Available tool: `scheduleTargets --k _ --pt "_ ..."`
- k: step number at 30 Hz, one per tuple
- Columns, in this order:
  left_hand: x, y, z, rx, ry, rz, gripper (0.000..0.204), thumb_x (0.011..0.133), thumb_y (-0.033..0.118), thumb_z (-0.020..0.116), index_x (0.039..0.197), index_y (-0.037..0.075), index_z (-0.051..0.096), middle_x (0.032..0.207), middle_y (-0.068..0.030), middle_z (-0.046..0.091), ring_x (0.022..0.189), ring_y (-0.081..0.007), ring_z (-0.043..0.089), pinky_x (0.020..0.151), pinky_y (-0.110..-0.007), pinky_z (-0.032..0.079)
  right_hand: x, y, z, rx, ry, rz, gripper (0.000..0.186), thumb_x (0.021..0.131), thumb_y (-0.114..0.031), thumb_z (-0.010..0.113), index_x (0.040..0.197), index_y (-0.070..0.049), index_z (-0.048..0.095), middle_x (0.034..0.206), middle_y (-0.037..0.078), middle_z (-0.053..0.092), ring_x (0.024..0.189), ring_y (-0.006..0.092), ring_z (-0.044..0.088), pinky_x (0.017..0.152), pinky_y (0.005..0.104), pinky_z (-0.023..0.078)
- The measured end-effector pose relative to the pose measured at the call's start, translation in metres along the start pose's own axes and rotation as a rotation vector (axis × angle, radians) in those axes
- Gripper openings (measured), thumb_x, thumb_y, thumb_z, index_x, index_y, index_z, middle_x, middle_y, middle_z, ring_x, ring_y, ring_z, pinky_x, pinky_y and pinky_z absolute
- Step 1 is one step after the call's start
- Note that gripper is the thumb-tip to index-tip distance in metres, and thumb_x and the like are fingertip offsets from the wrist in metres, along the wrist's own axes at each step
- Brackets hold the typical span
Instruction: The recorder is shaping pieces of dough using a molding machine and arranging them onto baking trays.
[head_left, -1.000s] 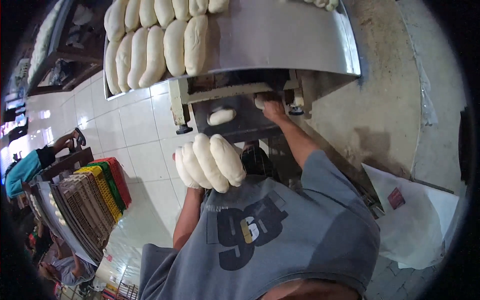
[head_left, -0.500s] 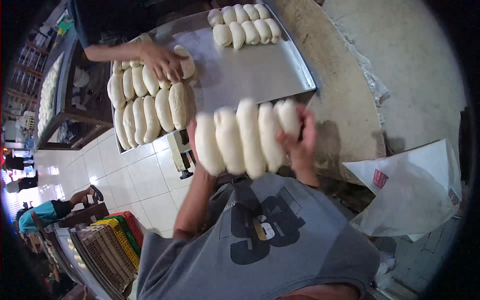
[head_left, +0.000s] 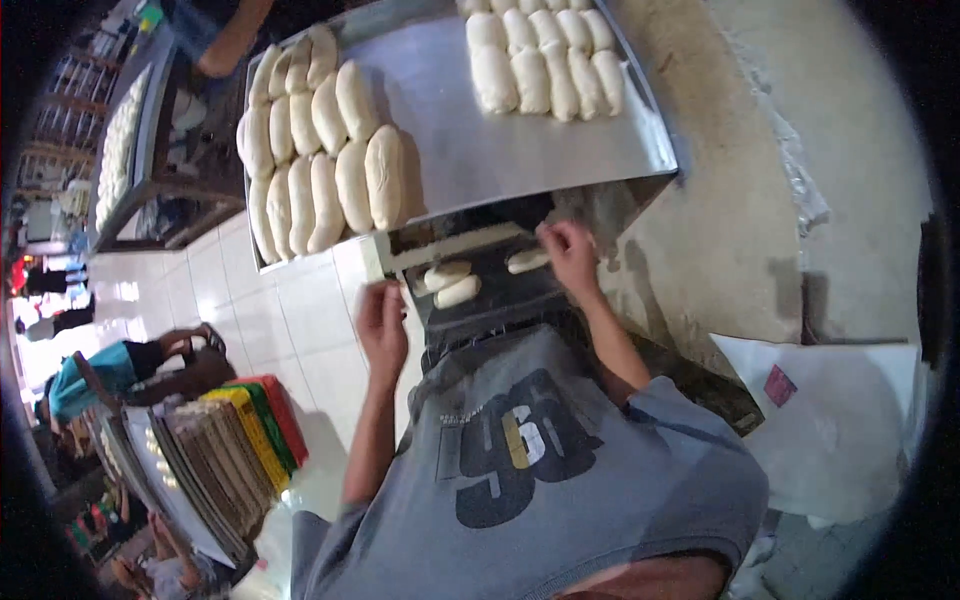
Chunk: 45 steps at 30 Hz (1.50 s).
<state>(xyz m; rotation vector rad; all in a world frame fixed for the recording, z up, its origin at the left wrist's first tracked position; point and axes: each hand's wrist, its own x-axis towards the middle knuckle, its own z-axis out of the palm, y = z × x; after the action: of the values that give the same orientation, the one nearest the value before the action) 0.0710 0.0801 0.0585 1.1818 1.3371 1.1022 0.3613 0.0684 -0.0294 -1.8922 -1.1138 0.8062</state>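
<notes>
A: Head view's showing the right hand (head_left: 568, 252) pinching a dough piece (head_left: 527, 260) on the belt (head_left: 500, 290)

B: Left hand (head_left: 382, 322) is hanging open, empty; dough's looking soft, so cradling underneath is seeming safest

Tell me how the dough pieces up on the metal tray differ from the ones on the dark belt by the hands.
The tray dough lies packed in touching rows on the metal tray; the belt dough lies loose and apart. Tray pieces look bigger and puffier, belt pieces smaller. The right hand touches a belt piece; the left hand hovers nearby. All are pale oblong pieces.
</notes>
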Motion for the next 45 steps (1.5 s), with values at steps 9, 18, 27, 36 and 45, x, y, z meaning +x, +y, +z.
scheduleTargets --k 9,18,27,36,45 --pt "-0.141 -0.161 -0.072 0.718 -0.536 -0.714 0.055 0.084 0.048 0.052 0.108 -0.001 0.057 0.105 -0.0237 0.060 0.099 -0.0347 0.058 0.083 -0.039 0.045 -0.021 0.082 0.166 -0.453 -0.680 -0.305 0.061 0.075 -0.036 0.067 0.125 -0.008 0.046 0.124 0.017 0.046 0.114 0.0345 0.044 0.093 0.0422 0.039" --pt "-0.075 -0.230 -0.029 -0.231 -0.049 -0.835 0.047 0.086 0.044 0.054 0.116 0.007 0.050 0.105 -0.0097 0.059 0.098 -0.0219 0.056 0.082 -0.039 0.045 -0.041 0.079 0.238 -0.371 -0.828 -0.198 0.052 0.073 -0.030 0.069 0.114 -0.008 0.048 0.103 0.018 0.059 0.091 0.0348 0.060 0.079 0.0445 0.045" --pt "-0.102 -0.234 -0.048 -1.070 0.245 -1.009 0.036 0.085 0.045 0.051 0.085 0.009 0.049 0.071 -0.0058 0.054 0.061 -0.0191 0.055 0.055 -0.032 0.049 -0.076 0.058 0.199 -0.521 -0.729 -0.352 0.050 0.075 -0.029 0.070 0.119 -0.013 0.052 0.121 0.017 0.044 0.110 0.0335 0.043 0.089 0.0435 0.038" --pt "-0.109 -0.200 -0.067 -1.227 0.124 -0.928 0.052 0.083 0.055 0.045 0.102 0.007 0.054 0.099 -0.0152 0.060 0.091 -0.0267 0.059 0.076 -0.043 0.049 -0.066 0.149 0.237 -0.046 -0.690 0.126 0.047 0.074 -0.022 0.070 0.111 -0.002 0.050 0.100 0.012 0.056 0.092 0.0231 0.055 0.079 0.0347 0.044" --pt "-0.088 -0.202 -0.028 -1.265 -0.080 -1.014 0.062 0.081 0.051 0.043 0.120 0.003 0.047 0.111 -0.0181 0.056 0.098 -0.0340 0.057 0.089 -0.047 0.044 -0.102 0.110 0.169 -0.367 -0.694 0.098 0.047 0.084 -0.040 0.056 0.122 -0.013 0.048 0.116 0.012 0.042 0.109 0.0298 0.042 0.096 0.0407 0.032"
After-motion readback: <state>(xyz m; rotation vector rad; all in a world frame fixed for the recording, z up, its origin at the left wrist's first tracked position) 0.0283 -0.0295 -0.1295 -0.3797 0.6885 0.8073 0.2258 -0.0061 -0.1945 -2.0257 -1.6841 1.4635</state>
